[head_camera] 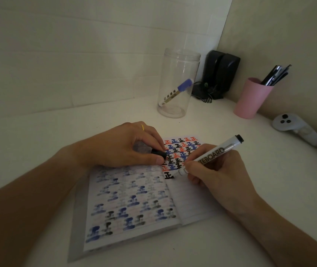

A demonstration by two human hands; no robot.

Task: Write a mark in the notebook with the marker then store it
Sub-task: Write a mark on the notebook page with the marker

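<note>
An open notebook [134,205] lies on the white desk, its right page filled at the top with rows of red, blue and black marks. My right hand [217,170] grips a white whiteboard marker [211,154] with black lettering, tip down on the right page beside a fresh black mark [168,175]. My left hand [123,145] rests on the top of the left page and pinches the marker's black cap [158,153] between thumb and fingers.
A clear plastic jar [178,81] holding a blue-capped marker [177,91] stands behind the notebook. A pink cup [250,99] of pens is at the right, a black device [221,72] in the corner, and a white controller [296,128] near the right wall.
</note>
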